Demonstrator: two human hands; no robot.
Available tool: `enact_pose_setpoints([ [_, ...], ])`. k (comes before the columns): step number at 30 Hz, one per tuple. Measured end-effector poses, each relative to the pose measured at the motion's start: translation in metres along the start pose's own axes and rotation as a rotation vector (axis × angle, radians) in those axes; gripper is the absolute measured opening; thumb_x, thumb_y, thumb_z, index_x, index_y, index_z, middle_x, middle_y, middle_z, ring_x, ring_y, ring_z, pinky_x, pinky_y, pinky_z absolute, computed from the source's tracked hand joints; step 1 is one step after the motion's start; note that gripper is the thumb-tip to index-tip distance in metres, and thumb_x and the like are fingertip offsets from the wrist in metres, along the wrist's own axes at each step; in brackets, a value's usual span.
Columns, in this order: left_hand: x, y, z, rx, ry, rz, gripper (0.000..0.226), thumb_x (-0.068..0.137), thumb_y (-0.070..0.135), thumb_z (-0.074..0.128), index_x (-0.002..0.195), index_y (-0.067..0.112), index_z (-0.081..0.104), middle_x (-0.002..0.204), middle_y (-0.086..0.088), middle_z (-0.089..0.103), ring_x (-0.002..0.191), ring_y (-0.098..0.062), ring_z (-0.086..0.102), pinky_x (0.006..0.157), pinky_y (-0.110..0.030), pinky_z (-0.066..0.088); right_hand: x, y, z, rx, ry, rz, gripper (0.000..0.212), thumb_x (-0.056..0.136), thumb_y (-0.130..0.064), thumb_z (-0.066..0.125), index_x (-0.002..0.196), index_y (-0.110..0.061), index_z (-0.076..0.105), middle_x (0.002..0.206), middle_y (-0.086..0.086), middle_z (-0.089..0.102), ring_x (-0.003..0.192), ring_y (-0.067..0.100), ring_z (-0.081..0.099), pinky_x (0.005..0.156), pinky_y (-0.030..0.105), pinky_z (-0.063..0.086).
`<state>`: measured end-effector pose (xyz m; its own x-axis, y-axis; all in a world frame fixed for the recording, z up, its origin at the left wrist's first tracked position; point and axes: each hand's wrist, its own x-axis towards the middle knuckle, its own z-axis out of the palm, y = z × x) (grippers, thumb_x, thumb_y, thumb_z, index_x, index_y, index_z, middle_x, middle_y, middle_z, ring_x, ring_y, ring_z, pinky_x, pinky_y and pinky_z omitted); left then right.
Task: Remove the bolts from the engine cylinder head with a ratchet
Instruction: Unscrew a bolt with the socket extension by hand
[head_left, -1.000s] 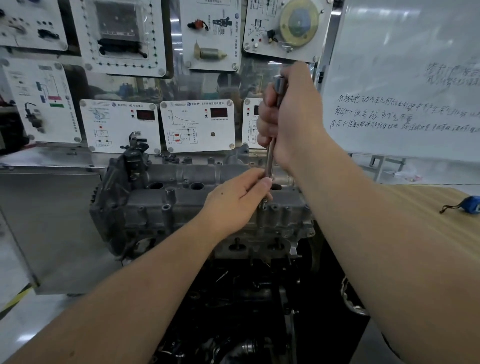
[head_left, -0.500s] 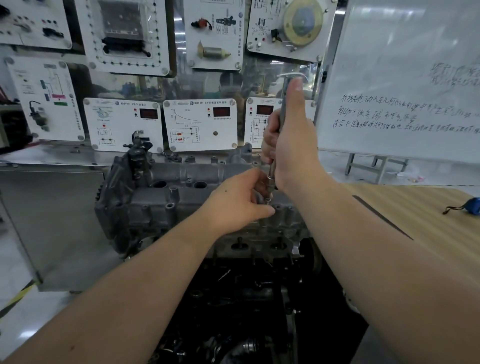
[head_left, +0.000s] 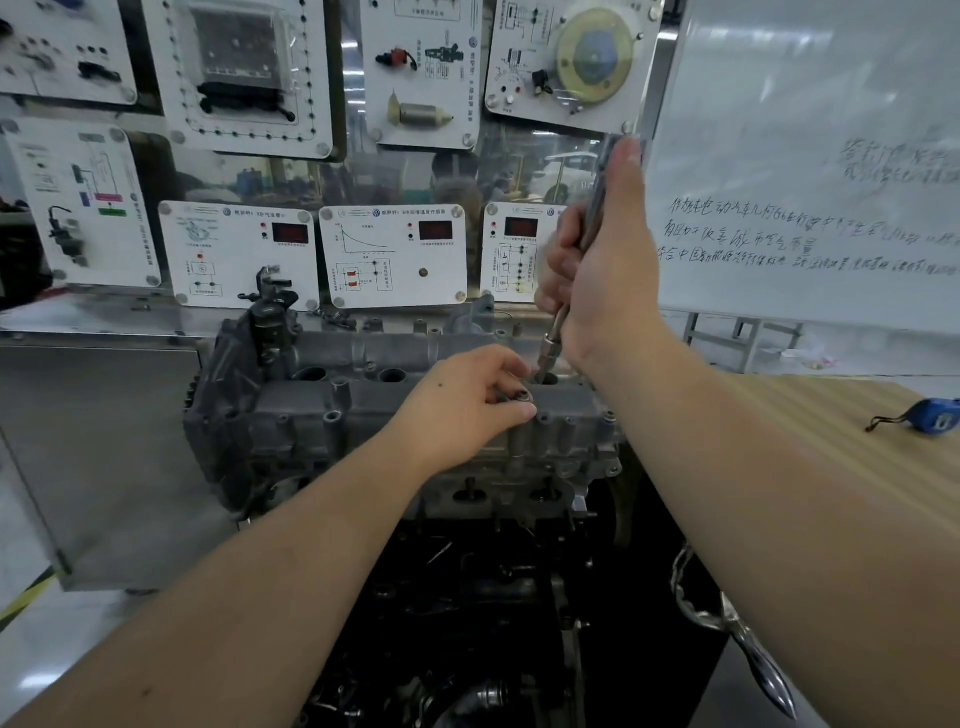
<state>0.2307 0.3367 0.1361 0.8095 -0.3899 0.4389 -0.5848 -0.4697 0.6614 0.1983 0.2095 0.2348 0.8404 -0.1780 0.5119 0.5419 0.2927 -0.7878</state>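
Head view: my right hand (head_left: 602, 270) is wrapped around the ratchet (head_left: 582, 249), which stands nearly upright with its lower end just above a hole in the cylinder head (head_left: 322, 410). My left hand (head_left: 467, 400) rests on the casting just left of that tip, thumb and fingers pinching what looks like a bolt (head_left: 521, 396) at its seat. I judge this bolt is loose and being lifted out by hand. Next I'd draw it clear, set it aside, then seat the ratchet squarely on another bolt. Two round holes further left of my left hand look empty; I can't see to their bottoms.
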Motion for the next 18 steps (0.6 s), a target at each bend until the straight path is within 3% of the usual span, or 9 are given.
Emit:
enact_pose_setpoints([
  [4,0.001,-0.002,0.0,0.01,0.023,0.008,0.033,0.084,0.038,0.078,0.102,0.053,0.054,0.097,0.022,0.07,0.09,0.01,0.065,0.082,-0.014,0.049,-0.005,-0.001,-0.009,-0.058,0.026,0.02,0.062,0.085,-0.076,0.042,0.052,-0.024,0.042,0.046,-0.003,0.03,0.042,0.017,0.02,0.045,0.028,0.02],
  [9,0.001,-0.002,0.001,0.032,0.033,0.027,0.028,0.086,0.037,0.077,0.096,0.053,0.058,0.098,0.02,0.069,0.091,0.007,0.065,0.085,-0.016,0.051,-0.022,0.002,-0.028,-0.18,0.093,0.112,0.062,0.083,-0.079,0.043,0.051,-0.025,0.044,0.046,-0.006,0.034,0.038,0.014,0.027,0.044,0.028,0.024],
  [13,0.0,0.004,0.0,0.06,0.046,0.018,0.017,0.089,0.037,0.075,0.103,0.043,0.07,0.094,0.024,0.069,0.087,0.009,0.065,0.08,-0.015,0.048,-0.036,-0.009,-0.045,-0.291,0.15,0.123,0.063,0.081,-0.08,0.044,0.054,-0.024,0.045,0.048,-0.005,0.035,0.04,0.013,0.03,0.044,0.027,0.028],
  [18,-0.001,0.027,-0.004,0.037,0.134,0.007,0.01,0.089,0.034,0.074,0.094,0.041,0.07,0.088,0.021,0.068,0.079,0.008,0.061,0.068,-0.013,0.042,-0.052,-0.034,-0.071,-0.386,0.203,0.11,0.065,0.06,-0.088,0.048,0.047,-0.024,0.05,0.048,-0.004,0.038,0.041,0.014,0.031,0.045,0.027,0.027],
])
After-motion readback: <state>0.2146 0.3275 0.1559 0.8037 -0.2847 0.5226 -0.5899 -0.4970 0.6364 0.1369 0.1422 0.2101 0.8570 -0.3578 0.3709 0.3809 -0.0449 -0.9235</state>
